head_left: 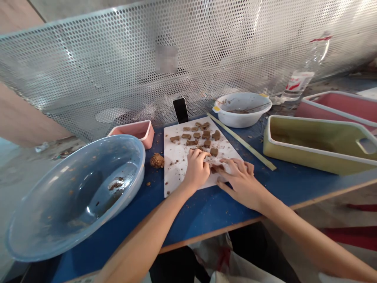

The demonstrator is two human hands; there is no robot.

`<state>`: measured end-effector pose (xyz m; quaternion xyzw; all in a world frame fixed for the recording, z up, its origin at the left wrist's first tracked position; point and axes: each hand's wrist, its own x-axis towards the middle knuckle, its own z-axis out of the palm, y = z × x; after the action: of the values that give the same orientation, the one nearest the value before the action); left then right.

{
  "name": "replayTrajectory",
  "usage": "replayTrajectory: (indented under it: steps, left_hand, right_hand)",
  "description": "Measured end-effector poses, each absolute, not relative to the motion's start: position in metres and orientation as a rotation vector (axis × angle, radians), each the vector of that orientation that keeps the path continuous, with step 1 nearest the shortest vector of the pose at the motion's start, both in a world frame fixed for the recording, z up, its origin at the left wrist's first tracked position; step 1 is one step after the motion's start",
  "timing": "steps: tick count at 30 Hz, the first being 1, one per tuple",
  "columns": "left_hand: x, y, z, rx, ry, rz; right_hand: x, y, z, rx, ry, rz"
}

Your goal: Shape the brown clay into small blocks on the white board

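Several brown pieces [214, 152] are lying on the upper half of the white board [179, 179], with crumbs scattering around them. At its lower edge, the left hand [196, 168] is curling its fingers by the crumbs; whether it is gripping anything, I cannot tell. The right hand [240, 179] is spreading its fingers wide beside a darker piece [217, 168]. Left of the board, a brown lump [157, 160] and a blue basin [88, 188] are sitting; right of it, a pale strip [243, 142] is lying and a green bin [303, 155] is standing.
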<state>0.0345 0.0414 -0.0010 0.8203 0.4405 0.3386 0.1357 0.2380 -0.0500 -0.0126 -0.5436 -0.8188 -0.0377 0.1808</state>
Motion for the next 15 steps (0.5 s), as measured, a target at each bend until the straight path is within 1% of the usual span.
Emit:
replayTrajectory:
  steps: [2,6,9,12,15]
  left_hand:
    - [0.0341,0.041,-0.0009,2.376,1.27,0.977]
    - [0.0332,0.0405,-0.0004,2.371,1.272,0.972]
    - [0.033,0.0404,-0.0004,2.381,1.28,0.96]
    - [0.033,0.0407,-0.0008,2.386,1.282,0.964]
    - [0.0329,0.0411,-0.0005,2.374,1.274,0.98]
  right_hand:
    - [0.2382,-0.0524,-0.0141,-1.58,-2.281,-0.157]
    - [0.2369,-0.0561,-0.0142,-1.519,-2.351,-0.157]
    - [0.2345,-0.0567,-0.0133,-1.562,-2.281,-0.221]
    - [0.2331,-0.0563,-0.0131,-1.519,-2.316,-0.17]
    - [0.2331,-0.0555,-0.0142,-1.579,-2.252,-0.192]
